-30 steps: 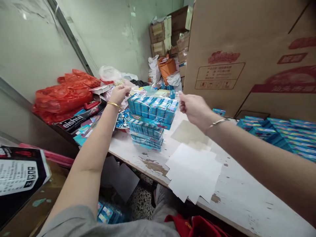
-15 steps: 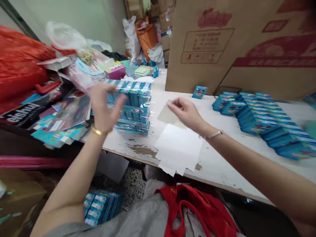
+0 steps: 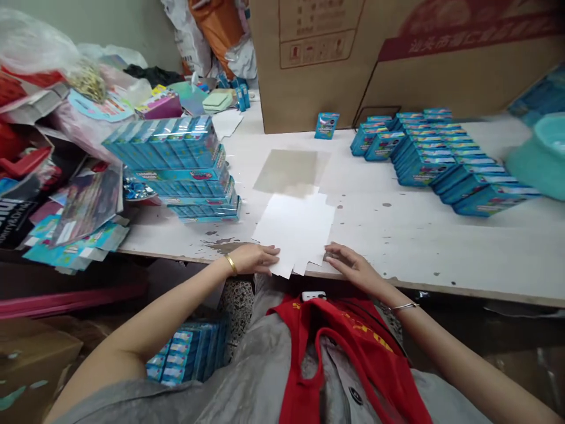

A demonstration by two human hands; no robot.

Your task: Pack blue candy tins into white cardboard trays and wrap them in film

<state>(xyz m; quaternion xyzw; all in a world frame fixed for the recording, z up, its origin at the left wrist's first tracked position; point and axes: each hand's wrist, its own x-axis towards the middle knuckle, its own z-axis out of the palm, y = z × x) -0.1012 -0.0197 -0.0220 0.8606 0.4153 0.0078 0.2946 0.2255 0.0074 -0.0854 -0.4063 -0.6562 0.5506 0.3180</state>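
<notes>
While both hands work the table's near edge, step in hand: it looks like settling the white die-cut card sheets (image 3: pixel 295 229) at their tabbed end, right here at the front of the bench!

Left hand (image 3: pixel 253 259): open and flat, fingers lying on the near corner of the sheets, no grip showing, gold bangle (image 3: pixel 231 265) at the wrist.

Right hand (image 3: pixel 353 265): open too, fingers slightly curled, fingertips just at the sheets' right-hand notches; no pinch that I can make out, silver bangle (image 3: pixel 404 306) on that wrist.

The sheets: flat on the white-painted table (image 3: pixel 397 247), tabs reaching the edge, a tan sheet (image 3: pixel 291 171) just beyond them.

What the position calls for: with the tabs at the edge and both palms open, any lift would need fingers closing on that end; flat hands only steady it.

Around them: a film-wrapped stack of blue boxes (image 3: pixel 180 171) to the left, rows of blue boxes (image 3: pixel 432 159) to the right, a cardboard carton (image 3: pixel 309 65) behind.
</notes>
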